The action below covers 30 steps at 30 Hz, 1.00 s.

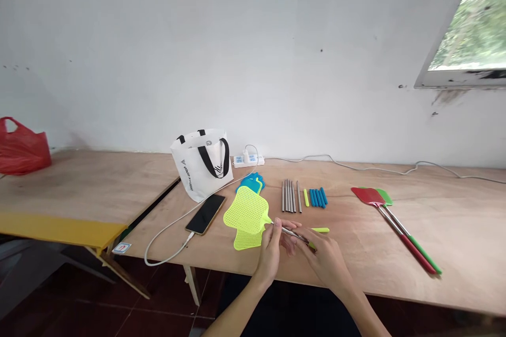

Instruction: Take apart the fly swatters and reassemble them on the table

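A yellow fly swatter with a perforated head and metal rod is held in front of me. My left hand is closed around the rod near the head, thumb on top. My right hand is closed on the rod near its yellow-green end, which the fingers partly hide. Another yellow perforated head lies beneath on the table, and a yellow handle grip shows past my right hand; whether they belong together is hidden. Blue swatter heads lie behind.
Several metal tubes, a short yellow grip and several blue grips lie in rows. Red and green swatters rest right. A phone on a cable, a white bag and a power strip are left and behind.
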{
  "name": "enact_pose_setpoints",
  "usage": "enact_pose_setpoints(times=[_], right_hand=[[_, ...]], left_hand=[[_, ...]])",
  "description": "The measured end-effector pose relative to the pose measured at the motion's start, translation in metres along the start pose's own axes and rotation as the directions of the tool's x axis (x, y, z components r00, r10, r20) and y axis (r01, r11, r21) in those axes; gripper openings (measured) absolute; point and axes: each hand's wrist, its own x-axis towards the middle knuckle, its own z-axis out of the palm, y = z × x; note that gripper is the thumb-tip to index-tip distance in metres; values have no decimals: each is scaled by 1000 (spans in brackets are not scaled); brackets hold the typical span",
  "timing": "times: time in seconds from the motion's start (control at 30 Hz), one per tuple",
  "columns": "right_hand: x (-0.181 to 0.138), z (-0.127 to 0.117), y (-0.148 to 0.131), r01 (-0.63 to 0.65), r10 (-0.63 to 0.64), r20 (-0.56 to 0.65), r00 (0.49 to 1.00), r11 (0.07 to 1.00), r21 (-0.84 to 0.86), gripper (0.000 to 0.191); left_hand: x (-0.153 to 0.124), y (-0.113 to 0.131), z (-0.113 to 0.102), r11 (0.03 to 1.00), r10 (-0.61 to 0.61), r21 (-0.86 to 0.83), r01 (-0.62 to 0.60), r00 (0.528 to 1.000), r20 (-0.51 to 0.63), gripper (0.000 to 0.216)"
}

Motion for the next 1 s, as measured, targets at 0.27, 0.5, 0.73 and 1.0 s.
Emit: enact_pose_setpoints(times=[0.27, 0.5, 0.73, 1.0], right_hand=[[3, -4, 3, 3, -8, -100, 995, 999, -52, 33], [1, -3, 1, 37, -58, -117, 992, 984, -173, 40], [1, -8, 14, 120, -184, -119, 976, 904, -411, 41], [-1, -59, 96, 74, -204, -247, 947, 890, -449, 41]], left_hand=[[2, 4, -10, 999, -10, 52, 8, 999, 46, 63], [7, 5, -15, 997, 4, 81, -6, 1000, 27, 60], [5, 12, -8, 998, 32, -42, -37, 993, -112, 54], [40, 67, -80, 942, 220, -144, -304, 881, -418, 56]])
